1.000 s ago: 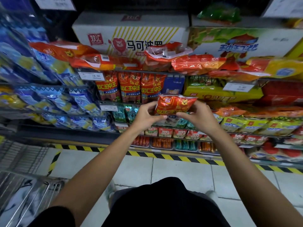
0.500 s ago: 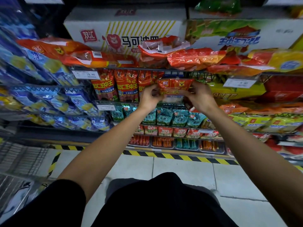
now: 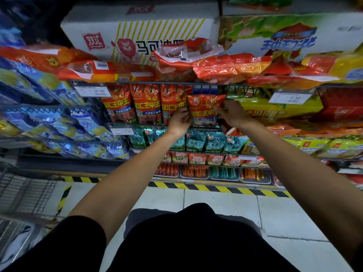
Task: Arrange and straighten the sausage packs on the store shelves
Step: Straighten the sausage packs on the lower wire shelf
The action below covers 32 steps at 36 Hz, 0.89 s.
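A red sausage pack (image 3: pixel 204 109) with a lion logo stands upright in both my hands, at the right end of a row of three matching red packs (image 3: pixel 146 104) on the wire shelf (image 3: pixel 157 83). My left hand (image 3: pixel 179 121) grips its lower left edge. My right hand (image 3: pixel 232 114) grips its right side. The pack's bottom is hidden behind my fingers.
Loose orange-red packs (image 3: pixel 231 66) lie piled on the shelf above, under cardboard cartons (image 3: pixel 141 30). Teal packs (image 3: pixel 196 142) fill the shelf below, small red packs (image 3: pixel 198 159) lower still. Blue bags (image 3: pixel 59 124) hang at left. A wire cart (image 3: pixel 21 195) stands at lower left.
Both hands lifted the red pack from chest height up to the shelf and turned it from lying flat to upright beside the row of matching packs.
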### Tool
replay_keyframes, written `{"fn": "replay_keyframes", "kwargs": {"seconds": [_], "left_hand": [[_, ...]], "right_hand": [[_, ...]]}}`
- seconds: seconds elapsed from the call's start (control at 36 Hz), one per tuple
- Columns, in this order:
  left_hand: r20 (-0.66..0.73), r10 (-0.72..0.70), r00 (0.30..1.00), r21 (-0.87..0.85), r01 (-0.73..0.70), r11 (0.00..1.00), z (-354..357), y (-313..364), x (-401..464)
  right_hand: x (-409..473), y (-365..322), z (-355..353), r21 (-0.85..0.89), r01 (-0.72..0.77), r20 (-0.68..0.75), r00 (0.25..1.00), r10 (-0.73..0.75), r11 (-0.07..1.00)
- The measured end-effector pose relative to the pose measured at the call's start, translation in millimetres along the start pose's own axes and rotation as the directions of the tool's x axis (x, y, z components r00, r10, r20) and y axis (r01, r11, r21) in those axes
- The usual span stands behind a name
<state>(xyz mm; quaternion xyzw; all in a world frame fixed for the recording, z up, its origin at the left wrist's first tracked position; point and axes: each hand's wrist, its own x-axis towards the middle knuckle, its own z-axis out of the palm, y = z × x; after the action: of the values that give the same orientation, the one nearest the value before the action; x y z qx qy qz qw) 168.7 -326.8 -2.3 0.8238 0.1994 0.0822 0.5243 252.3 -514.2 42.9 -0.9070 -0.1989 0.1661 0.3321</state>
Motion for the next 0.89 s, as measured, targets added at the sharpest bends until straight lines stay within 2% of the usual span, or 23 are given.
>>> {"fn": "replay_keyframes", "kwargs": {"seconds": [0.03, 0.08, 0.14, 0.19, 0.28, 0.31, 0.39, 0.44, 0.58, 0.69, 0.75, 0.89], "left_hand": [[0.038, -0.038, 0.999, -0.048, 0.04, 0.998, 1.5, 0.3, -0.5], [0.039, -0.004, 0.999, 0.06, 0.001, 0.998, 6.8, 0.8, -1.8], [0.087, 0.024, 0.996, 0.056, -0.029, 0.998, 11.5, -3.2, 2.4], [0.196, -0.057, 0.979, -0.098, 0.077, 0.992, 16.1, -1.8, 1.8], [0.32, -0.146, 0.936, -0.11, 0.19, 0.976, 21.1, 1.5, 1.7], [0.331, -0.14, 0.933, -0.113, 0.187, 0.976, 23.0, 0.8, 3.2], [0.343, -0.172, 0.924, -0.123, 0.226, 0.966, 25.1, 1.1, 3.4], [0.353, -0.18, 0.918, -0.061, 0.215, 0.975, 25.0, 1.0, 3.3], [0.265, -0.205, 0.942, -0.122, 0.243, 0.962, 26.1, 1.5, -1.7], [0.218, -0.166, 0.962, -0.122, 0.196, 0.973, 23.1, -8.4, -8.2], [0.244, -0.159, 0.956, -0.124, 0.194, 0.973, 20.6, -10.1, -9.0], [0.322, -0.147, 0.935, 0.029, 0.146, 0.989, 7.3, -6.9, -8.4]], "right_hand": [[2.9, 1.2, -2.1, 0.008, -0.004, -0.003, 1.0, 0.004, 1.0], [9.0, 5.0, -5.3, -0.003, -0.015, 0.009, 1.0, 0.015, 1.0], [12.9, 7.9, -7.0, -0.076, -0.019, 0.035, 0.999, 0.022, 0.997], [16.7, 13.7, -7.3, -0.126, -0.038, 0.041, 0.998, 0.043, 0.991], [22.4, 23.0, -4.9, -0.15, -0.041, 0.062, 0.997, 0.05, 0.988], [23.2, 23.5, -4.6, -0.16, -0.039, 0.069, 0.996, 0.05, 0.986], [28.9, 23.4, -4.9, -0.174, -0.025, 0.109, 0.993, 0.045, 0.984], [33.3, 22.4, -4.8, -0.178, -0.031, 0.126, 0.991, 0.054, 0.984], [34.7, 16.1, -1.1, -0.203, -0.021, 0.119, 0.992, 0.046, 0.979], [37.1, 14.8, 6.3, -0.195, -0.025, 0.114, 0.992, 0.048, 0.98], [37.2, 14.5, 6.7, -0.22, -0.031, 0.118, 0.991, 0.059, 0.975], [21.5, 5.5, -9.8, -0.258, -0.013, 0.157, 0.986, 0.056, 0.966]]}}
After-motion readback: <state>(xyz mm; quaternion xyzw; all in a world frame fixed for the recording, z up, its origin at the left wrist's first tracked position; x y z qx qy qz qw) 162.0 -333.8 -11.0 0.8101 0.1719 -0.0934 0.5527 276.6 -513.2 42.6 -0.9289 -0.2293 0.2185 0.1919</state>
